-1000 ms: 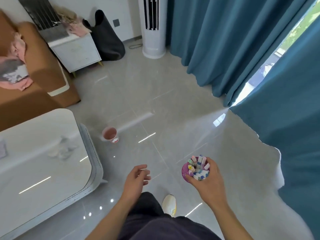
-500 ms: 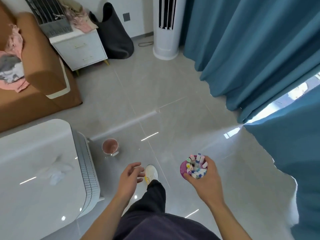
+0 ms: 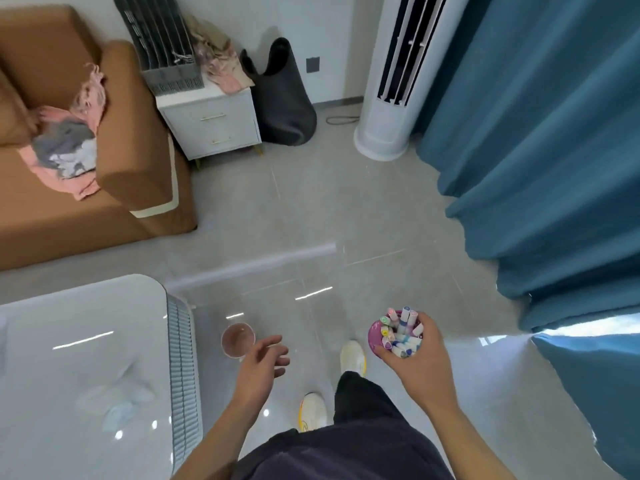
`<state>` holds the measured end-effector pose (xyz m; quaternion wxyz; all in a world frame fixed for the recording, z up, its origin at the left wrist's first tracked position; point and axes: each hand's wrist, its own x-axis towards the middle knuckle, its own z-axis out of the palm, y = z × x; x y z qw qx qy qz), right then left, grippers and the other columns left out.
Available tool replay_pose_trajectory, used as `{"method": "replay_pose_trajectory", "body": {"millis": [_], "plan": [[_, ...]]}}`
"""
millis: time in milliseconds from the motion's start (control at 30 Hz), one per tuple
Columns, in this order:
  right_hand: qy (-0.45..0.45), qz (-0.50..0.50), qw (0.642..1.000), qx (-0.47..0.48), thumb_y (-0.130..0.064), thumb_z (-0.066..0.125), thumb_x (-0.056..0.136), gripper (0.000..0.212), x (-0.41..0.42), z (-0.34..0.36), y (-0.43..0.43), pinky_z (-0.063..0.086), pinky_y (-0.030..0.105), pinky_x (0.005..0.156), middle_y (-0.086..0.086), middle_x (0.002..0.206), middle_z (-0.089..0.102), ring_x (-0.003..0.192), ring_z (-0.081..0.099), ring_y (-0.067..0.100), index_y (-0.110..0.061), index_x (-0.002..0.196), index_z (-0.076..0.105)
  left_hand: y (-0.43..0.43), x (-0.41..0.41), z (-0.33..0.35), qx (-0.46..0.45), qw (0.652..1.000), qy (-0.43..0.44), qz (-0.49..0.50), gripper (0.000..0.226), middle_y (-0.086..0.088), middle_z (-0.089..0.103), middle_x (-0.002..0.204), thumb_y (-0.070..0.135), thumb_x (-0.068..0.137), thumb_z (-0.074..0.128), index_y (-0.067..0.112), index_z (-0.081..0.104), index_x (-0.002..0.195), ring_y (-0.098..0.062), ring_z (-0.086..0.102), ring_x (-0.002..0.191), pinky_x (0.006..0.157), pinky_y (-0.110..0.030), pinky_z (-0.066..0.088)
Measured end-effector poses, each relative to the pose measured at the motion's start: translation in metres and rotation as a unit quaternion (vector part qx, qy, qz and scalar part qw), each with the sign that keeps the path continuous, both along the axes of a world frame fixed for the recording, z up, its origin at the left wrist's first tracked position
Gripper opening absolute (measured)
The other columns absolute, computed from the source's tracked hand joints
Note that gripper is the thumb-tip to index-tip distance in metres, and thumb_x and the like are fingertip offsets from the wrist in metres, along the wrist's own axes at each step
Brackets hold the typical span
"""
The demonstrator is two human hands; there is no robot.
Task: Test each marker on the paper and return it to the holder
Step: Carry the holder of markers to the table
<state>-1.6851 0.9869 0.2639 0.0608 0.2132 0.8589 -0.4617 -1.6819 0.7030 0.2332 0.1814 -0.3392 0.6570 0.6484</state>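
Note:
My right hand grips a pink round holder from the side and carries it in the air at the lower right. Several markers with pastel caps stand packed inside it. My left hand hangs beside my leg with loosely bent fingers and holds nothing. No paper shows in the head view.
A glossy white table fills the lower left. A small pink bin stands on the grey tiled floor beside it. A brown sofa, a white nightstand, a tower air conditioner and blue curtains ring the floor.
I have stepped forward along the table, so the view has swung left and the window gap has slid away. The holder stays in my right hand; the left hand swings empty.

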Motion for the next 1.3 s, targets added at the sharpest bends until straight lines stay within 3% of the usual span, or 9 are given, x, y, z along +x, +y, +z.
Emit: {"method": "replay_pose_trajectory", "body": {"millis": [167, 433, 633, 833, 900, 1033, 1133, 1300], "plan": [[0.008, 0.061, 0.998, 0.015, -0.042, 0.094, 0.068, 0.076, -0.099, 0.001, -0.011, 0.050, 0.016, 0.073, -0.019, 0.115, 0.059, 0.098, 0.064, 0.000, -0.037, 0.128, 0.047, -0.014, -0.064, -0.009, -0.002, 0.998, -0.002, 0.058, 0.018, -0.018, 0.069, 0.102, 0.010, 0.095, 0.060, 0.012, 0.064, 0.113, -0.027, 0.069, 0.086, 0.081, -0.040, 0.056], [0.004, 0.190, 0.982, 0.017, -0.042, 0.092, 0.071, 0.075, -0.277, -0.003, -0.039, 0.051, 0.019, 0.071, -0.022, 0.114, 0.054, 0.096, 0.063, 0.000, -0.042, 0.129, 0.044, -0.015, -0.177, -0.005, -0.011, 0.988, -0.012, 0.152, 0.019, -0.013, 0.072, 0.096, 0.012, 0.095, 0.061, 0.015, 0.066, 0.113, -0.022, 0.069, 0.083, 0.081, -0.037, 0.057], [-0.001, 0.286, 0.958, 0.013, -0.043, 0.091, 0.072, 0.076, -0.376, 0.004, -0.082, 0.047, 0.013, 0.067, -0.018, 0.115, 0.055, 0.097, 0.061, -0.004, -0.038, 0.132, 0.045, -0.038, -0.233, 0.010, -0.009, 0.962, -0.019, 0.274, 0.019, -0.015, 0.071, 0.096, 0.009, 0.095, 0.061, 0.013, 0.067, 0.113, -0.022, 0.067, 0.081, 0.081, -0.038, 0.055], [-0.001, 0.371, 0.929, 0.017, -0.044, 0.092, 0.070, 0.075, -0.451, -0.002, -0.147, 0.051, 0.020, 0.069, -0.020, 0.112, 0.053, 0.096, 0.063, 0.002, -0.039, 0.129, 0.046, -0.081, -0.269, 0.011, -0.030, 0.940, -0.047, 0.336, 0.032, 0.001, 0.076, 0.087, 0.043, 0.074, 0.064, 0.032, 0.071, 0.103, -0.020, 0.074, 0.087, 0.091, -0.041, 0.056], [-0.003, 0.396, 0.918, 0.017, -0.044, 0.092, 0.070, 0.077, -0.473, -0.006, -0.173, 0.054, 0.023, 0.073, -0.018, 0.115, 0.054, 0.098, 0.063, 0.005, -0.039, 0.131, 0.045, -0.100, -0.283, 0.007, -0.022, 0.934, -0.046, 0.354, 0.028, 0.000, 0.076, 0.089, 0.040, 0.078, 0.065, 0.032, 0.071, 0.104, -0.022, 0.074, 0.089, 0.093, -0.043, 0.056], [-0.001, 0.439, 0.898, 0.017, -0.042, 0.093, 0.070, 0.076, -0.515, -0.012, -0.234, 0.056, 0.025, 0.073, -0.018, 0.114, 0.054, 0.099, 0.065, 0.006, -0.042, 0.129, 0.045, -0.143, -0.318, 0.003, -0.015, 0.913, -0.019, 0.407, 0.019, -0.013, 0.072, 0.098, 0.015, 0.094, 0.062, 0.018, 0.068, 0.112, -0.032, 0.069, 0.096, 0.090, -0.043, 0.056], [0.003, 0.465, 0.885, 0.012, -0.042, 0.092, 0.070, 0.071, -0.545, -0.012, -0.284, 0.060, 0.031, 0.075, -0.017, 0.112, 0.054, 0.095, 0.066, 0.004, -0.047, 0.121, 0.043, -0.179, -0.342, 0.005, -0.020, 0.902, -0.011, 0.432, 0.019, -0.013, 0.071, 0.100, 0.014, 0.094, 0.062, 0.017, 0.068, 0.111, -0.027, 0.069, 0.094, 0.088, -0.039, 0.056], [0.008, 0.509, 0.861, 0.000, -0.042, 0.093, 0.070, 0.074, -0.589, -0.004, -0.367, 0.060, 0.026, 0.077, -0.022, 0.114, 0.055, 0.098, 0.065, 0.003, -0.042, 0.126, 0.045, -0.241, -0.369, 0.006, -0.027, 0.892, -0.010, 0.450, 0.017, -0.015, 0.070, 0.102, 0.012, 0.095, 0.059, 0.017, 0.067, 0.110, -0.024, 0.069, 0.090, 0.087, -0.040, 0.056]]}}
